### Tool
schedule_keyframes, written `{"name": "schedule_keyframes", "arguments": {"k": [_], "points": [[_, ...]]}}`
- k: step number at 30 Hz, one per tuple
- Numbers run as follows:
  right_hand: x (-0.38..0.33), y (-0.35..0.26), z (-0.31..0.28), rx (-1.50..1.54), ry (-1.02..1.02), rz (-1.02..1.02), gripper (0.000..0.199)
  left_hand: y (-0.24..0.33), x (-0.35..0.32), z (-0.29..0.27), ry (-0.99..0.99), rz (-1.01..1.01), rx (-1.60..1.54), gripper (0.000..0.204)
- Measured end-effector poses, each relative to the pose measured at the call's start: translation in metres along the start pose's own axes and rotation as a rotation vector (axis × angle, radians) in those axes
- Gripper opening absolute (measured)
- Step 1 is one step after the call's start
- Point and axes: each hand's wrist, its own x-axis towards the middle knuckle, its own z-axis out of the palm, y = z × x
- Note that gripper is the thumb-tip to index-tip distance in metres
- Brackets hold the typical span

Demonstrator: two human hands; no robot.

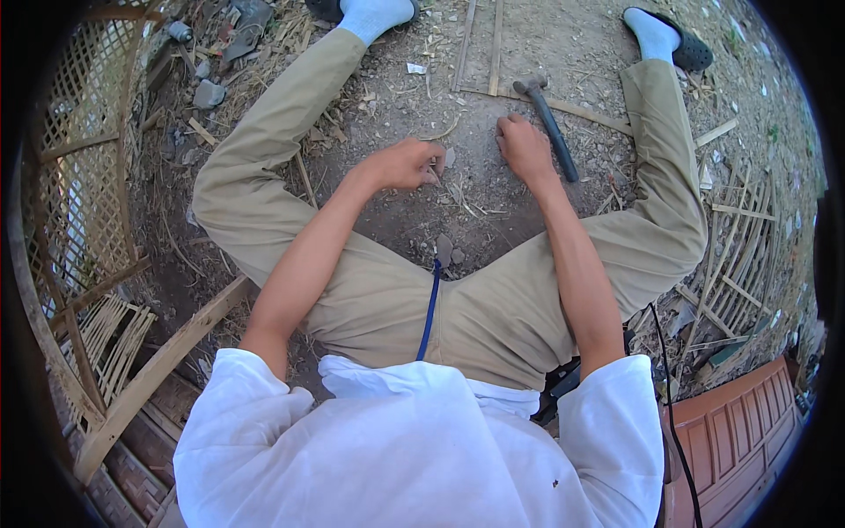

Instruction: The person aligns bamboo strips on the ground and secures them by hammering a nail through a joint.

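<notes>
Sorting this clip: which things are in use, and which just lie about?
In use: left hand and right hand on the ground; hammer and bamboo strips close by.
Lying about: lattice panel, wooden door, stones.

A dull metal-headed hammer (547,123) lies on rough dry dirt (493,202) beside split bamboo strips (480,44).

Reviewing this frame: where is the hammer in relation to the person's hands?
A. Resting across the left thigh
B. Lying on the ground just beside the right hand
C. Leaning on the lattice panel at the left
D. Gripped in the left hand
B: the hammer lies on the bare dirt, its handle running alongside the right hand, which is curled against the ground without gripping it; the left hand is well apart from it.
</notes>
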Motion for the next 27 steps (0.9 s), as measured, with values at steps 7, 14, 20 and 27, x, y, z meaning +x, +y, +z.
{"name": "schedule_keyframes", "arguments": {"k": [7,14,20,27], "points": [[0.012,0.011,-0.01,0.196,-0.05,0.089,0.018,-0.022,0.012,0.018,-0.012,0.092,0.11,0.013],[0.026,0.027,-0.006,0.434,0.031,0.061,0.016,-0.042,0.017,0.022,0.303,0.248,-0.024,0.015],[0.021,0.022,-0.021,0.536,-0.018,0.105,0.013,-0.006,0.006,0.001,0.284,-0.093,-0.111,0.016],[0.027,0.011,-0.03,0.43,0.087,-0.045,0.013,-0.002,-0.025,-0.016,0.595,0.268,0.098,0.009]]}}
